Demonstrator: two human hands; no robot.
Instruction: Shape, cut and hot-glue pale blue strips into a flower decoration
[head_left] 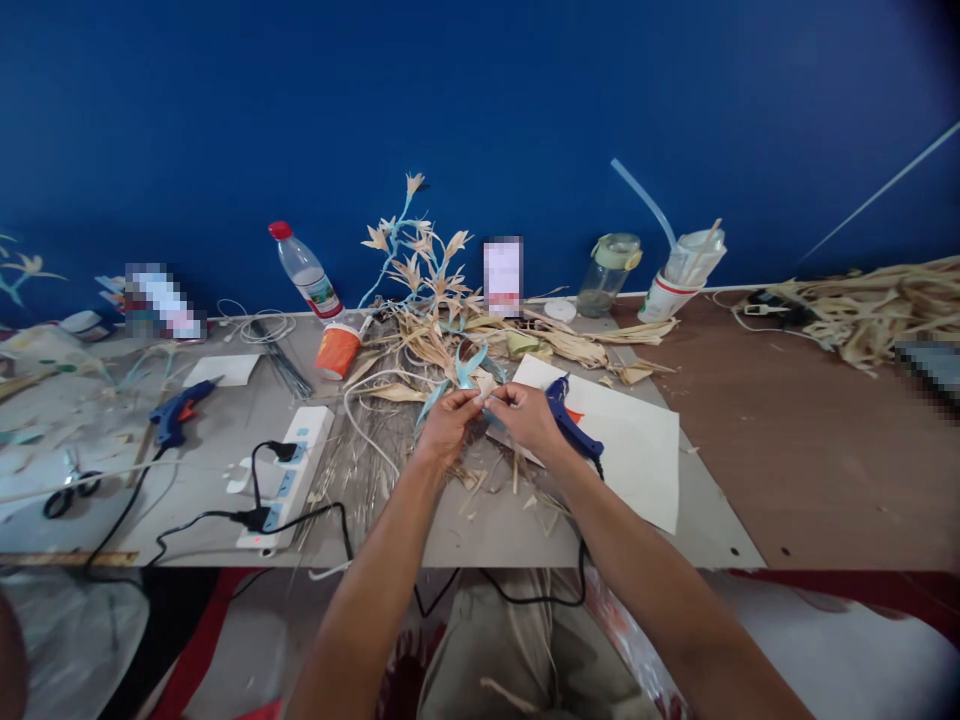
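My left hand (448, 425) and my right hand (529, 417) meet over the middle of the table, fingertips pinched together. Between them is a small pale piece of dried husk (487, 383), partly hidden by the fingers. Light blue strips (470, 364) curl up just behind my left fingertips. Beside my right hand a blue glue gun (571, 420) lies on a white sheet (645, 460). Beyond my hands dried husks (427, 335) are heaped. Over them rises a light blue stem with husk flowers (409, 272).
A power strip (294, 480) with black plugs lies left, its cables crossing the table. Further left are a second glue gun (178, 412) and scissors (71, 487). Along the wall stand a bottle (307, 275), an orange paper cup (337, 350), a phone (503, 277), a jar (607, 277) and a white cup (664, 297).
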